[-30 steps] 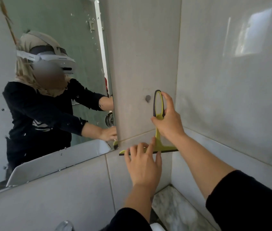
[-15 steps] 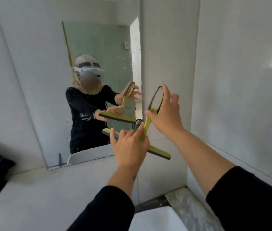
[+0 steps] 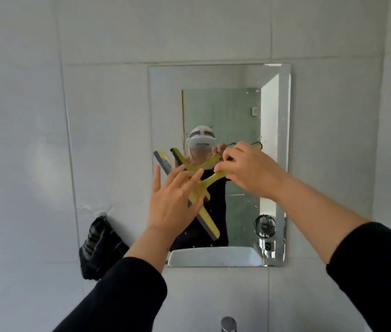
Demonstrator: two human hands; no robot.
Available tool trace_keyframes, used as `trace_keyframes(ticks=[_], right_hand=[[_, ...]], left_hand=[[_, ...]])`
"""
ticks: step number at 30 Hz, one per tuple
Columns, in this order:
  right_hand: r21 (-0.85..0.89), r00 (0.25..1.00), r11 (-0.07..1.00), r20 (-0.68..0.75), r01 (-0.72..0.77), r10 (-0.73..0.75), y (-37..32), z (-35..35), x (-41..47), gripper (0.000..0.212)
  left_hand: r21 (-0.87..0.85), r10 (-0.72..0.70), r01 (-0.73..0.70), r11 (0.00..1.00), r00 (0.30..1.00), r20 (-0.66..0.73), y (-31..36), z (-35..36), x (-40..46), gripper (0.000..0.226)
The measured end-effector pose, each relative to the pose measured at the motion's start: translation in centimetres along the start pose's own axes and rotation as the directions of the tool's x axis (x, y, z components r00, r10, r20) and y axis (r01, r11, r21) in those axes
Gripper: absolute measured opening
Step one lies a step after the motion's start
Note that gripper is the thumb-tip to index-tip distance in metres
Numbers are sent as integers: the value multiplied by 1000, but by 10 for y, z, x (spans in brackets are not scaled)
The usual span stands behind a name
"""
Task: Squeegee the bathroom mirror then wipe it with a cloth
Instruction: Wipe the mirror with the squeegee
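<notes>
Squeegee (image 3: 205, 218) gripped by right hand (image 3: 249, 171), left hand (image 3: 174, 202).

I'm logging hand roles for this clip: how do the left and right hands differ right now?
The right hand pinches the yellow squeegee by its handle; the left hand has open, spread fingers against the blade bar. The right hand is higher and nearer the mirror's right side; the left is lower, by its left edge. Both wear black sleeves.
</notes>
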State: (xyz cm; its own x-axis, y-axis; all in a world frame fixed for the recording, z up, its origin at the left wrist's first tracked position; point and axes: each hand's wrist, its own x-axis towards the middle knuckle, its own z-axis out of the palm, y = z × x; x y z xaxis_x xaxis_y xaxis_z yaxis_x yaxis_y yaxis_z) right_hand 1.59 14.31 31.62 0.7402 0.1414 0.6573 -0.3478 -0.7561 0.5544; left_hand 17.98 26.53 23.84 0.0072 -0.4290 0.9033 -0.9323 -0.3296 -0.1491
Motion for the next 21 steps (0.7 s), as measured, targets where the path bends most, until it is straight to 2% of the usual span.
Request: trace_keyframes(ticks=[4, 9, 15, 21], right_hand=[[-30, 992, 995, -85, -98, 95, 16, -8, 49, 29], [18, 937, 960, -214, -279, 276, 31, -2, 116, 42], [-9, 887, 929, -301, -369, 349, 29, 11, 191, 48], [-32, 878, 908, -270, -418, 395, 29, 32, 221, 53]], left_hand=[[-53, -231, 228, 972, 970, -75, -37, -3, 8, 56], [-86, -407, 415, 906, 908, 99, -69, 23, 26, 53], [-82, -325, 336, 938, 938, 123, -78, 51, 68, 59], [-105, -299, 315, 943, 944, 141, -74, 78, 86, 79]])
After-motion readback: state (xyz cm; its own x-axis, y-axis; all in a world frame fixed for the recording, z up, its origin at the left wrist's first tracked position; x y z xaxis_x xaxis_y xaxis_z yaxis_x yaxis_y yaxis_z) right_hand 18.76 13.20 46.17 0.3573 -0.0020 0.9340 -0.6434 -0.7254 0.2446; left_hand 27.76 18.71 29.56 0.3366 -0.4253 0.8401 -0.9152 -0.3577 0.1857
